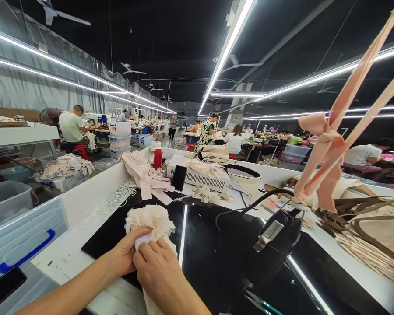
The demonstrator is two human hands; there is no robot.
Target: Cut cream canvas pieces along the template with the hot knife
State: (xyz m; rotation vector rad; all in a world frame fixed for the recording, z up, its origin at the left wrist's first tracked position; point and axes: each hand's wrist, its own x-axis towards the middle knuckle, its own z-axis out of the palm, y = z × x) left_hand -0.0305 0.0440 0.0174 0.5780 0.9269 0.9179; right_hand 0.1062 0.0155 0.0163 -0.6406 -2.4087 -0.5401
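Note:
A gathered bundle of cream fabric (154, 218) lies over the left part of a glossy black panel (210, 245). My left hand (126, 251) grips its near side, the thumb laid across the top beside a small whitish piece (142, 239). Close against it, my right hand (156, 260) has its fingers curled onto the same fabric, and a strip of the cloth hangs down below. The fingertips of both hands are partly hidden in the folds.
A black tool with a metal tip (271, 234) hangs from peach fabric strips (328, 144) at the right. Teal-handled scissors (262, 304) lie near the front edge. Behind are a phone (179, 177), a red bottle (158, 159) and a white vented box (197, 175). Several people work farther back.

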